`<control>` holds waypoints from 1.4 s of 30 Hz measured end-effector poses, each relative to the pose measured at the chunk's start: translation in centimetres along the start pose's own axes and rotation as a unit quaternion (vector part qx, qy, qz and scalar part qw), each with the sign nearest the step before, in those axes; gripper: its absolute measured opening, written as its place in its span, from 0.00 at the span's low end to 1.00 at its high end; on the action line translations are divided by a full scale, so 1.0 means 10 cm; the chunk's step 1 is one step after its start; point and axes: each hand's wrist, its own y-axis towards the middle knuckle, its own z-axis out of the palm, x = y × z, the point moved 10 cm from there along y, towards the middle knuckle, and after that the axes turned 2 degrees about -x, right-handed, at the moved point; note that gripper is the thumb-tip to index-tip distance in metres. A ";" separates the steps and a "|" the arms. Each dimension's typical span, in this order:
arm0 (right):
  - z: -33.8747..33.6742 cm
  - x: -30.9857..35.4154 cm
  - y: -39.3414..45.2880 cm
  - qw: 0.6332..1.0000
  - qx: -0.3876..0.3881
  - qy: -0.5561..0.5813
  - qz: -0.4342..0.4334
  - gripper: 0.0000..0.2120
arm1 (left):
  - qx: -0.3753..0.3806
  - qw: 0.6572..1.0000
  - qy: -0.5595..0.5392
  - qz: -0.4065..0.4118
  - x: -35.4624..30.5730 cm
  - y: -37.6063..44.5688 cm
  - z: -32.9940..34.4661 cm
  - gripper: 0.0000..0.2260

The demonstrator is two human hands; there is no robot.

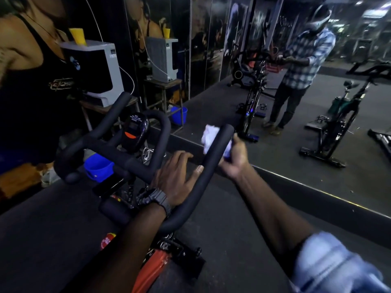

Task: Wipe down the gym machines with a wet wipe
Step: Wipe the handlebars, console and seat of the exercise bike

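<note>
On handlebar (213,149), right hand (234,159) around wipe (209,136)

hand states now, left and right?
Left hand: open, fingers resting on the black padded bike handlebar.
Right hand: closed, pressing the crumpled white wet wipe around the handlebar's right horn.

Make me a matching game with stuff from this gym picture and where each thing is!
Things:
1. wipe
2. watch
3. bucket
4. yellow cup

Places:
A. on the left wrist
B. under the handlebar, on the floor
C. on top of the white machine
D. wrapped round the right handlebar tip, held by the right hand

Pairs: 1-D, 2-A, 3-B, 4-C
</note>
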 end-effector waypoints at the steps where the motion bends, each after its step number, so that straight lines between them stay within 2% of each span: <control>1: 0.00 0.21 0.14 0.998 -0.029 -0.036 -0.031 0.31 | 0.001 1.000 -0.003 0.000 0.00 0.00 0.00 0.25; 3: 0.06 0.51 0.26 0.983 -0.036 -0.134 -0.120 0.27 | 0.006 1.000 -0.003 -0.001 -0.01 0.01 0.00 0.26; 4: 0.13 0.62 0.23 0.958 -0.026 -0.219 -0.184 0.24 | 0.009 1.000 -0.003 -0.001 -0.01 0.00 0.01 0.26; 5: 0.25 0.75 0.11 0.904 -0.021 -0.329 -0.271 0.22 | 0.010 1.000 -0.003 -0.001 0.00 0.00 0.01 0.26; 7: 0.39 0.78 -0.12 0.746 -0.007 -0.518 -0.419 0.17 | 0.010 1.000 -0.003 -0.002 0.00 0.00 0.01 0.26; 9: 0.39 0.61 -0.36 0.593 0.019 -0.621 -0.512 0.16 | 0.008 1.000 -0.008 0.000 0.00 0.00 0.01 0.26; 10: 0.40 0.53 -0.49 0.532 0.043 -0.654 -0.536 0.17 | 0.006 1.000 -0.008 0.002 -0.01 0.00 0.01 0.26; 12: 0.33 0.32 -0.64 0.443 0.113 -0.702 -0.547 0.18 | 0.005 1.000 -0.003 0.003 -0.01 0.00 0.00 0.26; 17: 0.23 -0.16 -1.02 0.286 0.286 -0.741 -0.535 0.19 | -0.008 1.000 -0.013 -0.001 -0.02 -0.01 -0.03 0.28; 18: 0.25 -0.13 -0.99 0.250 0.310 -0.749 -0.529 0.19 | -0.008 1.000 -0.011 0.000 -0.02 -0.01 -0.03 0.28; 19: 0.30 -0.05 -0.91 0.229 0.309 -0.762 -0.521 0.19 | -0.007 1.000 -0.009 0.001 -0.03 0.00 -0.02 0.28; 23: 0.64 0.54 -0.49 0.249 0.160 -0.814 -0.500 0.19 | -0.004 1.000 -0.016 0.009 -0.03 0.00 -0.01 0.29; 25: 0.70 0.40 -0.56 0.256 0.142 -0.810 -0.508 0.18 | -0.019 0.999 -0.034 0.010 -0.02 0.00 -0.04 0.29; 28: 0.60 -0.21 -1.02 0.282 0.238 -0.774 -0.515 0.17 | -0.055 0.995 -0.082 0.002 0.01 0.00 -0.10 0.33; 30: 0.50 -0.52 -1.23 0.281 0.317 -0.767 -0.483 0.18 | -0.076 0.991 -0.108 0.002 0.03 0.01 -0.14 0.35; 33: 0.52 -0.52 -1.22 0.266 0.372 -0.759 -0.464 0.19 | -0.073 0.992 -0.103 0.006 0.01 0.01 -0.14 0.37; 34: 0.55 -0.46 -1.20 0.273 0.373 -0.757 -0.461 0.18 | -0.067 0.993 -0.098 0.005 0.01 0.02 -0.13 0.38; 36: 0.60 -0.33 -1.17 0.328 0.357 -0.743 -0.461 0.18 | -0.065 0.993 -0.097 0.005 0.00 0.02 -0.12 0.38; 38: 0.63 -0.17 -1.13 0.407 0.309 -0.719 -0.471 0.22 | -0.069 0.993 -0.093 0.009 0.00 0.02 -0.12 0.37; 39: 0.64 -0.08 -1.10 0.430 0.278 -0.713 -0.479 0.22 | -0.068 0.994 -0.090 0.007 0.01 0.02 -0.12 0.37; 40: 0.66 -0.01 -1.05 0.429 0.239 -0.721 -0.489 0.20 | -0.064 0.994 -0.090 0.002 0.01 0.02 -0.13 0.37; 41: 0.67 0.05 -0.99 0.401 0.196 -0.742 -0.501 0.19 | -0.060 0.994 -0.090 -0.004 0.02 0.01 -0.13 0.38; 42: 0.69 0.10 -0.93 0.357 0.158 -0.769 -0.506 0.17 | -0.058 0.994 -0.090 -0.007 0.02 0.01 -0.13 0.37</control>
